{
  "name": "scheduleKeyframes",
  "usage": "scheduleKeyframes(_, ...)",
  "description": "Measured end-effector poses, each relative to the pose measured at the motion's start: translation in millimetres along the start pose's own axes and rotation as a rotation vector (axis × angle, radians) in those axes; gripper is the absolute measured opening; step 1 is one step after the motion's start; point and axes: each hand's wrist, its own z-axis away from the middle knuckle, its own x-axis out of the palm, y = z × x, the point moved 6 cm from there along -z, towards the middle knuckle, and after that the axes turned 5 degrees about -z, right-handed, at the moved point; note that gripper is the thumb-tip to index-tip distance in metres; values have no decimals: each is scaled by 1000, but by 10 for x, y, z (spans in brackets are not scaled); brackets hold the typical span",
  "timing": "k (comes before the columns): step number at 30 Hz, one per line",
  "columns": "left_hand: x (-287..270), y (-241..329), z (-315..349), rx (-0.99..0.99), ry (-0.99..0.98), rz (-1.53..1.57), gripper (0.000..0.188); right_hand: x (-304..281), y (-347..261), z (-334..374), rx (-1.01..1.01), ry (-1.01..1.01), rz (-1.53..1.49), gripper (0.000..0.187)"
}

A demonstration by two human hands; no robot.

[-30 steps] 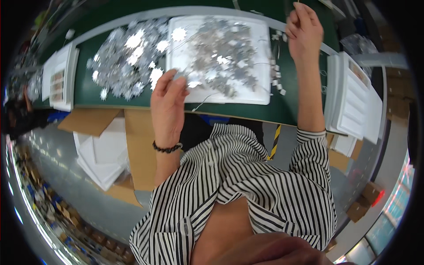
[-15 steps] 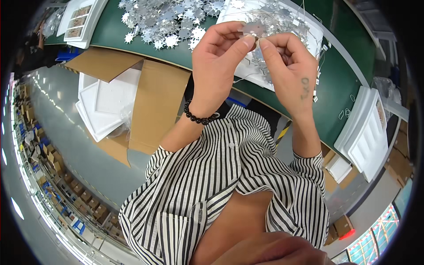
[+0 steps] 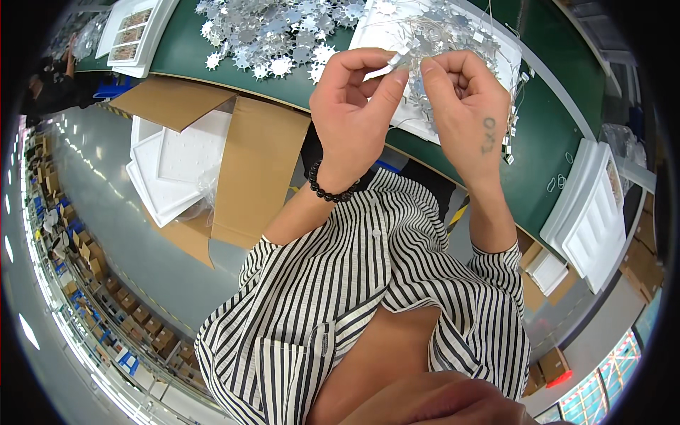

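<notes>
My left hand (image 3: 352,106), a dark bead bracelet at its wrist, is closed in a pinch over the green workbench. Between its thumb and forefinger is a small toothed silver plate (image 3: 387,69), tilted nearly edge-on, with a whitish part showing beside it. Close by on the right, my right hand (image 3: 467,99) has its thumb pressed against curled fingers; what it grips, if anything, is too small to make out. Behind the fingertips lies a white foam tray (image 3: 375,30) heaped with similar plates and thin wires with white connectors. A loose pile of toothed silver plates (image 3: 276,39) spreads to the left.
Below the bench at left stands an open cardboard box (image 3: 258,173) holding white foam trays (image 3: 191,159). More white trays (image 3: 584,212) lean at the bench's right end, near several small wire loops (image 3: 556,182). Another person (image 3: 53,85) is at the far left.
The toothed plate, seen flat between both hands before, has been turned nearly edge-on in my left hand. My fingertips have drawn slightly apart, the left hand moving a little lower.
</notes>
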Motion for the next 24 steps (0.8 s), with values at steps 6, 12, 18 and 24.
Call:
scheduleKeyframes(6, 1, 31, 4, 253, -28, -103, 22, 98, 105, 0, 80, -60, -97, 10)
scheduleKeyframes(12, -4, -67, -186, -65, -103, 129, 17, 50, 157, -109, 91, -112, -228, 10)
scheduleKeyframes(18, 10, 92, -191, -148, -126, -359, 13, -70, 200, -57, 143, -163, -108, 11)
scheduleKeyframes(24, 156, 464, -345, 391, -198, -521, 4, -167, 172, -84, 99, -352, -202, 14)
